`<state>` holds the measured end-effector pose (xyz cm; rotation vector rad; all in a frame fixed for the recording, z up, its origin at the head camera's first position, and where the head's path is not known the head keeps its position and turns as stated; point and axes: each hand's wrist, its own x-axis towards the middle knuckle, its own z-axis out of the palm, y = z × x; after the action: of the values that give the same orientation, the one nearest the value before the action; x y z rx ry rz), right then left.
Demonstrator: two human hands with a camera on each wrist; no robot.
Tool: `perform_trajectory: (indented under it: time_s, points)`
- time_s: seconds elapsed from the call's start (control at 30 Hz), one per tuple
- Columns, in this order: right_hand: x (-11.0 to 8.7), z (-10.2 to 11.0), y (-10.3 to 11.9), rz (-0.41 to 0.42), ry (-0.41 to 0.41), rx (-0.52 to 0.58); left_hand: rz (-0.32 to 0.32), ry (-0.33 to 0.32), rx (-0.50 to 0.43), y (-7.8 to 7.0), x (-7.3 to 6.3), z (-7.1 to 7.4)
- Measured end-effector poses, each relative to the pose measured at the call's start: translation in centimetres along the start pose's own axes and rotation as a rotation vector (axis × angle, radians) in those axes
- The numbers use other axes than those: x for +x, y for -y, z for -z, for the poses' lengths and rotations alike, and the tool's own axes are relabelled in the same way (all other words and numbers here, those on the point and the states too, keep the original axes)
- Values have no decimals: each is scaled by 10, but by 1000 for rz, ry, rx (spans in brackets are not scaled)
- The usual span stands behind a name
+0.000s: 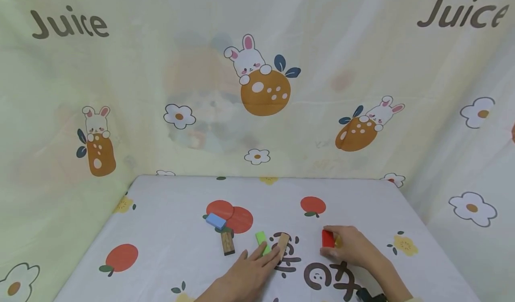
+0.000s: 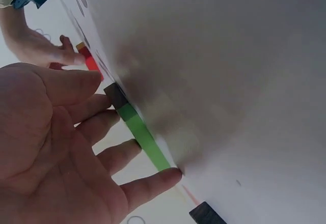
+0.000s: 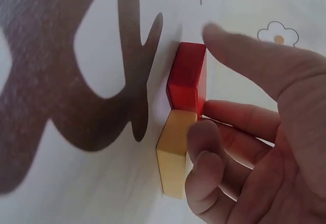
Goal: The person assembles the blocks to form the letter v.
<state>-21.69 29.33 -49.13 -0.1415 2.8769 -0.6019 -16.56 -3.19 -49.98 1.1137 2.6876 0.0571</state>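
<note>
My left hand (image 1: 247, 275) lies low over the table with its fingers spread and fairly straight. Its fingertips touch a green block (image 2: 147, 140) and reach the near end of a light wooden block (image 1: 283, 243). Further right, my right hand (image 1: 356, 248) curls around a red block (image 1: 327, 238), thumb at one end and a finger at the other. Directly beside the red block stands a yellow block (image 3: 173, 158), by the curled lower fingers. Most of the yellow block is hidden by the right hand in the head view.
Left of the hands lie a blue block (image 1: 216, 221) and a dark-topped wooden block (image 1: 227, 242), close together. Underneath is a white tablecloth (image 1: 169, 235) with printed fruit and letters. Printed curtains (image 1: 209, 159) rise behind and at both sides.
</note>
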Motion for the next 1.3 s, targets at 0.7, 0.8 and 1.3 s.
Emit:
perform_trajectory:
  time_s: [0.7, 0.8, 1.3]
  points:
    - [3, -2, -1, -1, -37, 3, 25, -15, -39, 2, 5, -1]
    - [4, -6, 1, 15, -58, 3, 24, -15, -38, 2, 5, -2]
    - [13, -24, 31, 48, -171, -106, 26, 24, -49, 2, 8, -3]
